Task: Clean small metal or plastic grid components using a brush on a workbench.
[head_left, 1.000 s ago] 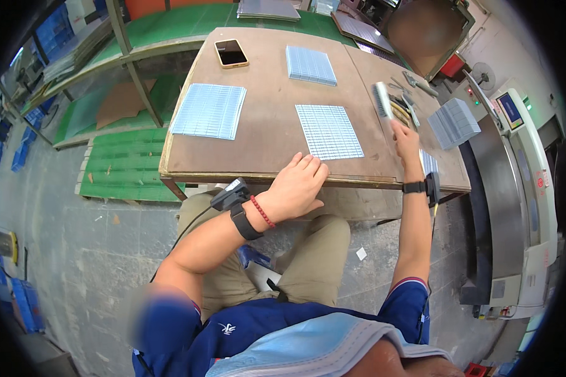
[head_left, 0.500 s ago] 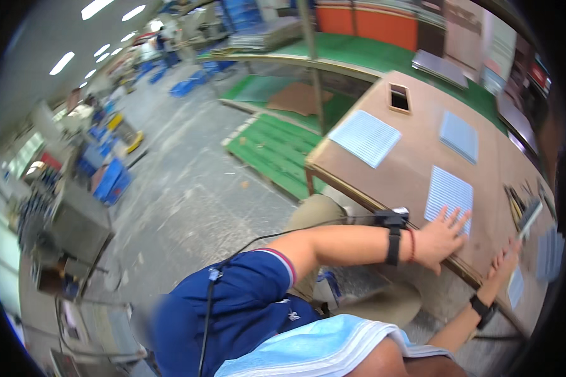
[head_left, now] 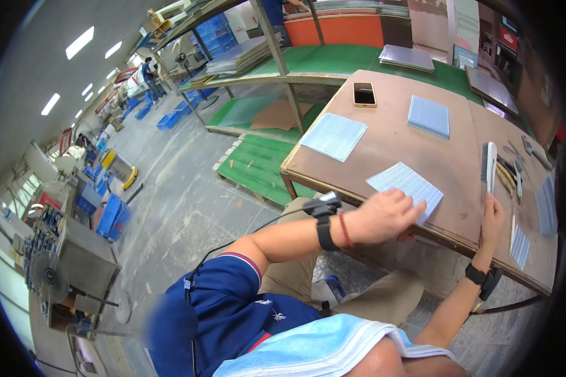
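Observation:
My left hand [head_left: 387, 217] is closed on the near edge of a thin light blue panel with a fine grid of lines [head_left: 405, 183], over the table's front edge. Its fingers curl over the panel, and the thumb is hidden. My right hand [head_left: 493, 220] grips the lower end of a brush [head_left: 490, 168] with a pale handle and dark bristles, held upright over the table. Nearest to this hand on the right lies a narrow striped blue piece [head_left: 519, 246]. Another gridded panel [head_left: 334, 136] lies flat at the left, and a stack of similar panels [head_left: 429, 115] sits farther back.
A phone [head_left: 364, 94] lies at the far side of the brown table [head_left: 446, 169]. Pliers [head_left: 504, 177] and other hand tools are at the right, beside more blue panels [head_left: 546, 204]. Green shelving [head_left: 333, 53] stands behind, with a green pallet [head_left: 264, 164] on the floor.
My left hand has gone from lying spread on the panel to closing on its edge, and the panel has turned and shifted left. The brush in my right hand has swung more upright.

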The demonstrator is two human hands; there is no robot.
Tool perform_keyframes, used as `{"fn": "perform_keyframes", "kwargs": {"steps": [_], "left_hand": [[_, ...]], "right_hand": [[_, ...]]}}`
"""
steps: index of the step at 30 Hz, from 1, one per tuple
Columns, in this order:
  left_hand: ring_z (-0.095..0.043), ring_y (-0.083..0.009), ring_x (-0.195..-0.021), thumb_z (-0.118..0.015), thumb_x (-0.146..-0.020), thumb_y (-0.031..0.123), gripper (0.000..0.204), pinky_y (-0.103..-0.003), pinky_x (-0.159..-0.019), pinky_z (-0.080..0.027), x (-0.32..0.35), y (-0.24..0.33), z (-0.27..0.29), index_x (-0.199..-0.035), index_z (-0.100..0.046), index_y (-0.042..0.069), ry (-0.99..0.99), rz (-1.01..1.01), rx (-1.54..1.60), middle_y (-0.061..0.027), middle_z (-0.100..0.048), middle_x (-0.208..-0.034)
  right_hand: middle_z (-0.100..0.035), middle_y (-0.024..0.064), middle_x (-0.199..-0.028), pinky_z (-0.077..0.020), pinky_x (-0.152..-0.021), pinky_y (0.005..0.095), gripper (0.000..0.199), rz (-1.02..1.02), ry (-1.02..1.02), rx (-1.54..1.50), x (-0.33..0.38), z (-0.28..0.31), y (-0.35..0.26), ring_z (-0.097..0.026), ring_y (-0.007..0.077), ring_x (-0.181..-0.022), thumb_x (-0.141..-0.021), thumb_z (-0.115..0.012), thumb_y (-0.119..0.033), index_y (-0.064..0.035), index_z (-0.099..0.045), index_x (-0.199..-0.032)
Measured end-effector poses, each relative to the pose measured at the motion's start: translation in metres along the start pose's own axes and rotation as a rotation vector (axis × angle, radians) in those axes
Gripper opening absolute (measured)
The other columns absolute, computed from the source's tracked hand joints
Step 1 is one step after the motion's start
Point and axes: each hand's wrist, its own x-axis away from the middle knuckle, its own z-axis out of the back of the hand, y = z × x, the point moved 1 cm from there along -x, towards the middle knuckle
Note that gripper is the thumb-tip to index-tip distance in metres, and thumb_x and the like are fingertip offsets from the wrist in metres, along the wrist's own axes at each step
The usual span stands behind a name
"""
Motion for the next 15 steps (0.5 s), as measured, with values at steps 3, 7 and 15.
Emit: {"fn": "perform_keyframes", "kwargs": {"steps": [3,7,15], "left_hand": [[-0.059,-0.0261,-0.064,-0.056,-0.076,-0.002,0.047,-0.036,-0.053,-0.049,0.002,-0.041,0.014,-0.123,-0.057,0.001,0.215,0.091,0.051,-0.0100,-0.056,-0.077],[-0.054,-0.0131,-0.059,-0.067,-0.082,-0.001,0.049,-0.028,-0.052,-0.045,0.006,-0.107,0.034,-0.128,-0.052,0.005,0.530,0.670,0.279,-0.0079,-0.057,-0.072],[-0.049,-0.0386,-0.119,-0.077,-0.077,0.020,0.077,-0.046,-0.101,-0.041,0.097,-0.184,0.009,-0.137,-0.037,-0.004,0.300,1.102,-0.251,-0.0266,-0.050,-0.127]], "right_hand": [[-0.061,-0.0002,-0.084,-0.0395,-0.068,0.0207,0.040,-0.046,0.005,-0.062,0.002,0.005,-0.003,-0.049,0.0058,-0.077,-0.095,-0.064,-0.032,0.0068,-0.068,-0.103],[-0.059,-0.0019,-0.083,-0.0383,-0.066,0.0214,0.039,0.004,0.036,-0.067,0.002,0.005,0.003,-0.048,0.0058,-0.075,-0.095,-0.065,-0.032,0.0062,-0.068,-0.101],[-0.049,-0.0053,-0.069,-0.0319,-0.056,0.0237,0.041,0.034,0.044,0.069,0.004,-0.002,-0.006,-0.041,0.0044,-0.064,-0.092,-0.067,-0.035,0.0059,-0.069,-0.096]]}}
